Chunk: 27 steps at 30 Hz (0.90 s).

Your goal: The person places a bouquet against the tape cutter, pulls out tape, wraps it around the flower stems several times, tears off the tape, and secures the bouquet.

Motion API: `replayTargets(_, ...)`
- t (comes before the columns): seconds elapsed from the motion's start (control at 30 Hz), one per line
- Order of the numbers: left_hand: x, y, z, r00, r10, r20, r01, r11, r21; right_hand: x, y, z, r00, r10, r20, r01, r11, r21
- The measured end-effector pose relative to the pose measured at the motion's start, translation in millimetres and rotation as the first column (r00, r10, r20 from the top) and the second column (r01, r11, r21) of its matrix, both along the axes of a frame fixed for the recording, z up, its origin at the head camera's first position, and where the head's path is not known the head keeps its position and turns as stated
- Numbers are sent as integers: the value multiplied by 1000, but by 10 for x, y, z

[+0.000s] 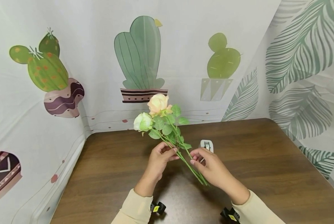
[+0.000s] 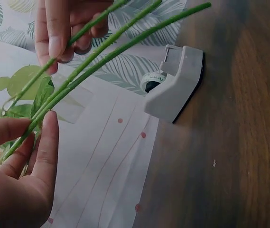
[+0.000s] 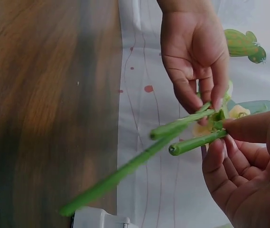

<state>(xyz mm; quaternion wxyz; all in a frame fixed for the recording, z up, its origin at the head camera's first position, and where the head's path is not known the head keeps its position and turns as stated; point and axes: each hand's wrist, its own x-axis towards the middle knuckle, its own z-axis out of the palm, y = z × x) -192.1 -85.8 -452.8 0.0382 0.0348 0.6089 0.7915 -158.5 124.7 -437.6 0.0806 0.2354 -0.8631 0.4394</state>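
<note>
Two artificial roses, one peach (image 1: 157, 104) and one greenish white (image 1: 143, 122), lean up and left above the table, their leafy stems crossing between my hands. My left hand (image 1: 160, 158) pinches two green stems (image 2: 146, 34) between thumb and fingers, just below the leaves. To its right, my right hand (image 1: 211, 166) pinches a separate stem (image 3: 199, 141) between thumb and fingertips. Three cut stem ends point down toward me in the right wrist view. Which bloom belongs to the right hand's stem is hidden among the leaves.
A white tape dispenser (image 1: 207, 144) with a roll in it stands on the brown wooden table (image 1: 113, 174), just behind my right hand. Beyond the table's far edge hangs a white cloth (image 1: 99, 77) printed with cacti and leaves.
</note>
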Motion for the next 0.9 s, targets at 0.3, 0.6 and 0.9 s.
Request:
replayTargets(0.3,23,8,29,999,-38,-16,38,999,30,-61,-1,-56,999,31,13,-31,1000,-1)
replayTargets(0.6,17,6,13,999,-48,-23,49,998,40,-75,12,-114,999,33,40,-31,998,-58)
replayTargets(0.9,32,1,1,998,-59,-31,59,998,17,-90,9,-154,997,73,5,-72,995,-73)
